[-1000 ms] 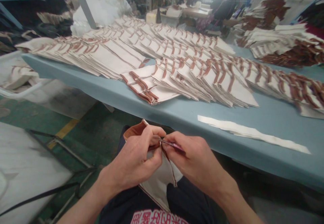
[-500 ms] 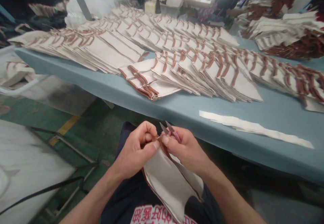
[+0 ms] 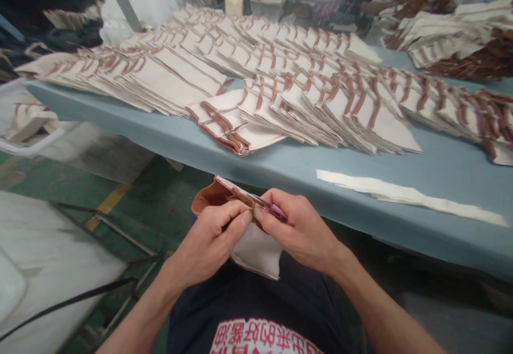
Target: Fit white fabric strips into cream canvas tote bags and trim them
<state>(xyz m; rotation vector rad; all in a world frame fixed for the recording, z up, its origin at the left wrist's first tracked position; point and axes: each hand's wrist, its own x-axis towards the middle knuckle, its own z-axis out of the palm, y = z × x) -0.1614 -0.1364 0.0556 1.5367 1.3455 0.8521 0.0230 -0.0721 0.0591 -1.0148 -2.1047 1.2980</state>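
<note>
Over my lap I hold a cream cloth piece with brown trim (image 3: 253,250). My left hand (image 3: 212,239) pinches its upper edge with closed fingers. My right hand (image 3: 298,231) is closed on small pink-handled thread snips (image 3: 267,208), whose blades lie along the cloth's brown edge just above my left fingers. The two hands touch at the fingertips.
A long blue table (image 3: 304,170) runs in front of me, covered with fanned rows of finished cream-and-brown pieces (image 3: 320,108). A white cloth strip (image 3: 404,196) lies near its front edge. A white bin (image 3: 44,268) and black metal frame (image 3: 120,247) stand at my left.
The cloth has been turned and bunched up between my hands, its brown edge now folded upward. The snips, raised half a second ago, have dropped flat onto that edge.
</note>
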